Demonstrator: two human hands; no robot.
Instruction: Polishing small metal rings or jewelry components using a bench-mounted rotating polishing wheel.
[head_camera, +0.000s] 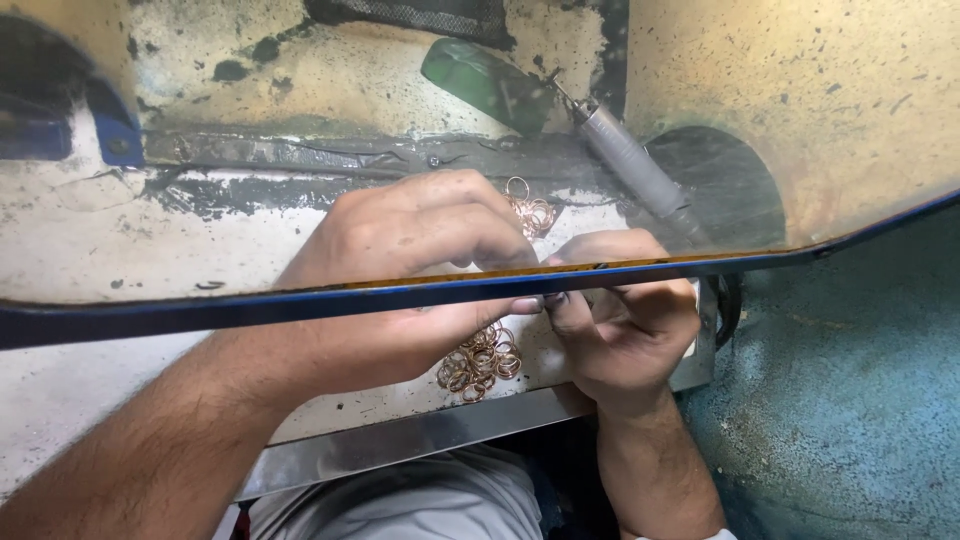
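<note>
My left hand (400, 270) and my right hand (620, 320) meet fingertip to fingertip over a stained work surface (90, 240), behind a blue-edged transparent shield (250, 310). Both pinch something small where the fingertips join; the shield's edge hides it. A pile of copper-coloured rings (480, 362) lies under my left palm. A second small cluster of copper rings (528, 208) sits just beyond my left knuckles.
A grey rotary handpiece (630, 165) lies diagonally at the back right, its tip toward a green object (480, 80). A dark round opening (730, 190) is behind it. A metal front edge (400, 445) borders the surface; a teal wall (850, 400) stands at right.
</note>
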